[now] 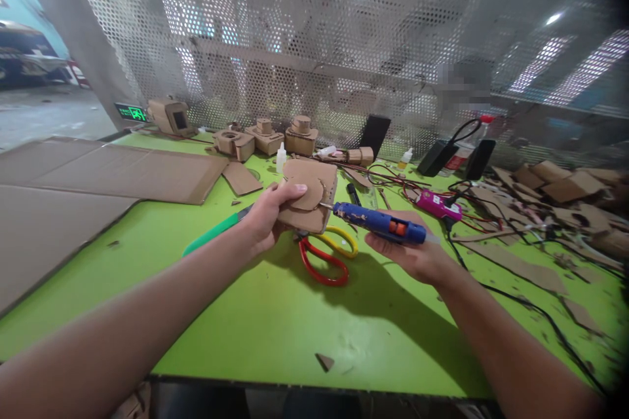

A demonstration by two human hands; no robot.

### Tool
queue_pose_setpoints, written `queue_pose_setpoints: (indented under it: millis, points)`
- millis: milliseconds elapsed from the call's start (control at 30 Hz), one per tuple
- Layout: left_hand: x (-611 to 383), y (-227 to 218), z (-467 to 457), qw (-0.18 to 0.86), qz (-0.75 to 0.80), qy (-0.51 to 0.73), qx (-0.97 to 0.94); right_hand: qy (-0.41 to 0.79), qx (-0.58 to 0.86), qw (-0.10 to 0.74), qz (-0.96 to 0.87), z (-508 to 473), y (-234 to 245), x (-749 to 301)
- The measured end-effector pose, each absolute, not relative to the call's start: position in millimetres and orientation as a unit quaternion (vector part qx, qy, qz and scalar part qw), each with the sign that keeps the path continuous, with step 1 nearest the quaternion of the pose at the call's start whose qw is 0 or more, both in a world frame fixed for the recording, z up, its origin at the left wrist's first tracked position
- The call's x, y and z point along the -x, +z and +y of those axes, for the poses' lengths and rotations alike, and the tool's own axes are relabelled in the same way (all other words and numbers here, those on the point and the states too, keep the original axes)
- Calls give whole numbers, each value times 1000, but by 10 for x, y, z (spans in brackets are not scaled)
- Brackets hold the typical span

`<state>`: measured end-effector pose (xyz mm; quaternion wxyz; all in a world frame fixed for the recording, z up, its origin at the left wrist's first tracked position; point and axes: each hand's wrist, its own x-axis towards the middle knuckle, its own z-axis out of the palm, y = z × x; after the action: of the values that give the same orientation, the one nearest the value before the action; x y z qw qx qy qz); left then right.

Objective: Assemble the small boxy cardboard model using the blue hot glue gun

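Observation:
My left hand is closed on a small cardboard piece, its thumb pressed on a rounded cardboard layer on the front. In my right hand is a blue hot glue gun, its nozzle touching or very near the rounded layer's right edge. Beneath the cardboard piece lie scissors with one red and one yellow handle; their blades are hidden. A green-handled tool, perhaps a cutter, lies partly behind my left hand.
Large cardboard sheets cover the left of the green table. Several cardboard models and a small white bottle stand at the back. On the right are a purple power strip, tangled cables and cardboard scraps. A perforated metal screen rises behind.

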<state>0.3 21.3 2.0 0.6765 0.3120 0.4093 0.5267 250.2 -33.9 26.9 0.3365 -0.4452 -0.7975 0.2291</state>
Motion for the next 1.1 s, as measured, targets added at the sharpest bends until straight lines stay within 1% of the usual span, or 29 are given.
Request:
queue_pose_setpoints:
  millis: [167,633,1100]
  points:
    - [-20,29,211,676,403,535,-308,244,438,331,-800,-335,276,-2478]
    - [-35,12,211,680,393,539,-304,230,412,317,-823,-336,261,-2437]
    - [-42,7,208,681,411,532,-291,156,401,316,-846,-323,264,-2465]
